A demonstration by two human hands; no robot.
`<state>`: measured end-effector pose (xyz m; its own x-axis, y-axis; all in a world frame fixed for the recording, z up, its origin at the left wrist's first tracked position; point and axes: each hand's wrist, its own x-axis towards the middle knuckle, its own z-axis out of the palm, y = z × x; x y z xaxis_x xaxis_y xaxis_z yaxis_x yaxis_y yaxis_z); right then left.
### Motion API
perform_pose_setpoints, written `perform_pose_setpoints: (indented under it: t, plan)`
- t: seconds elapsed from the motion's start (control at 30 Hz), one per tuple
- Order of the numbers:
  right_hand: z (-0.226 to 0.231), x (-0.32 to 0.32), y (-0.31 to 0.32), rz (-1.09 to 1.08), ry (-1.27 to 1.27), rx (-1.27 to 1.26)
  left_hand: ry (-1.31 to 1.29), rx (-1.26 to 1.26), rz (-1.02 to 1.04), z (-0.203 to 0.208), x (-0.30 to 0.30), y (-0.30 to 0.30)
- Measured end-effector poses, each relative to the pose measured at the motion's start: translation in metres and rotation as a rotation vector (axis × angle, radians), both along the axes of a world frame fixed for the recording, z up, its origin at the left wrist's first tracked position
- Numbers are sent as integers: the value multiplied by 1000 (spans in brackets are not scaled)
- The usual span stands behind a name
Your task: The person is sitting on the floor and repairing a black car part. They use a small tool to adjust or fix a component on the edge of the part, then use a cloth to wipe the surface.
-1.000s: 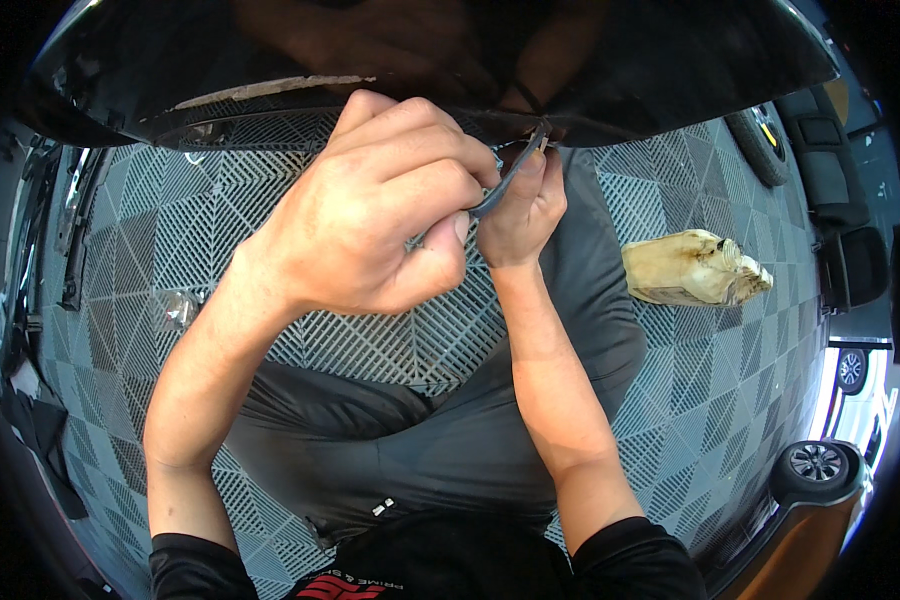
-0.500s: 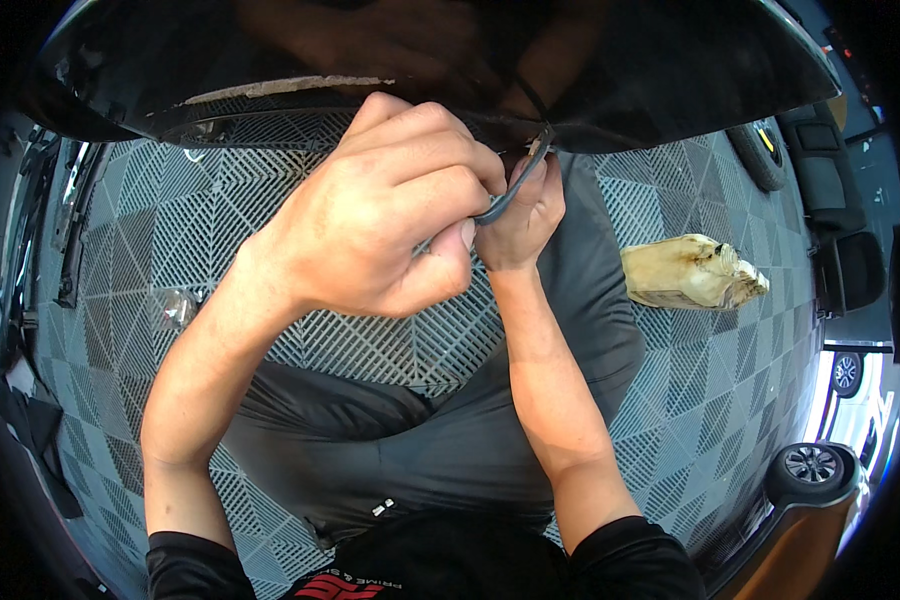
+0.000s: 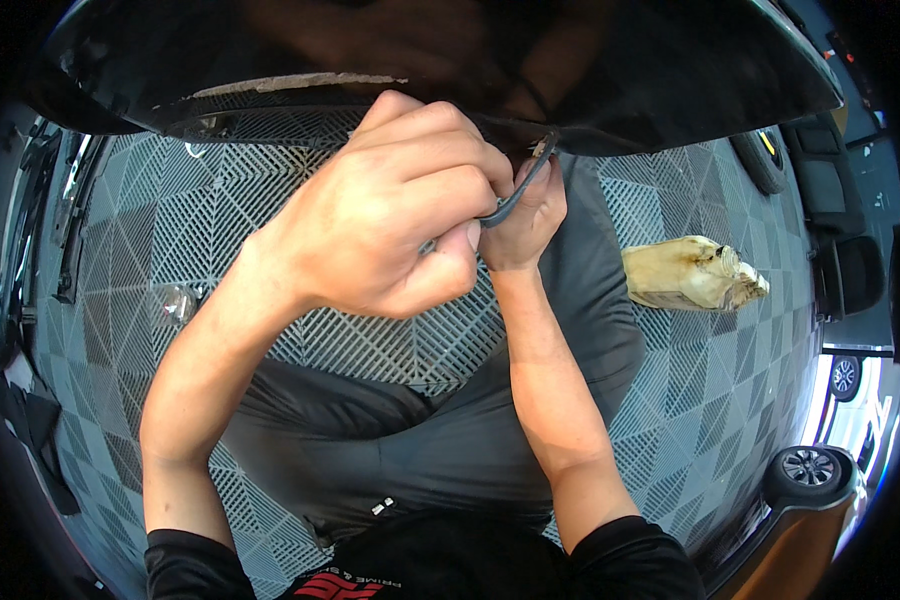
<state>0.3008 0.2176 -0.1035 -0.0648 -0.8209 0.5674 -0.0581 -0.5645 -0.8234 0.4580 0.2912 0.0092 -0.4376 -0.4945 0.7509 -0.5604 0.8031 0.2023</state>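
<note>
A thin black rubber strip curves down from the lower edge of a glossy black car panel. My left hand is closed, pinching the strip's lower end between thumb and curled fingers. Just to the right and behind it, my right hand reaches up to the panel's edge beside the strip's upper part, its fingers bent. The fingertips are partly hidden, so what they grip cannot be made out. Tan residue shows near the strip's top. A long rough, pale patch marks the panel's left side.
On the grey grid-tiled floor, a stained yellowish bottle lies to the right of my leg. A small clear plastic item is at the left. Dark car parts stand farther left; a loose wheel and black seats are at the right.
My left hand has shifted slightly right with its end of the strip. The strip now bows a little more, and my right hand stays almost where it was.
</note>
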Motion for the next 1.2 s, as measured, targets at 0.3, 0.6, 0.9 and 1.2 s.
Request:
perform_pose_setpoints:
  t: [0.3,0.6,0.9,1.2]
  plan:
    - [3,-1,0,16,50,-26,-12,-22,-5,-1,2,-1]
    - [1,-1,1,4,44,-38,-19,-46,-5,-2,2,-2]
    - [3,6,9,-76,47,34,-16,-68,-12,-1,4,-3]
    - [3,11,13,-69,42,6,-10,-81,-26,-3,6,-4]
